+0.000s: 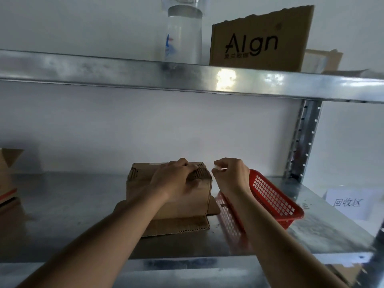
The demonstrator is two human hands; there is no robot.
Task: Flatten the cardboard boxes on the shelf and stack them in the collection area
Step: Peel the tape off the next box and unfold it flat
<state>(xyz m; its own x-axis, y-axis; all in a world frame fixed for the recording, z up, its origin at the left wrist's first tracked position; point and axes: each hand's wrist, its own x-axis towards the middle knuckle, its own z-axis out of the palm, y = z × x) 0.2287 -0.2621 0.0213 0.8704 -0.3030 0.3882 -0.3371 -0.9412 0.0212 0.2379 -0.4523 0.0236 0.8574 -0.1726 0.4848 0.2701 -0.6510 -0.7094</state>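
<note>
Both forearms extend forward over the metal shelf [62,204]. The left hand [172,179] lies palm-down on top of the small cardboard box [176,204], fingers curled over its far right top edge and gripping it. The box stands mid-shelf with its bottom flaps splayed on the shelf surface. The right hand [231,175] is raised just right of the box, wrist bent, thumb and forefinger pinching a thin pale strip [219,168], possibly tape; the blur prevents confirmation. A red basket [274,202] sits behind the right wrist.
</note>
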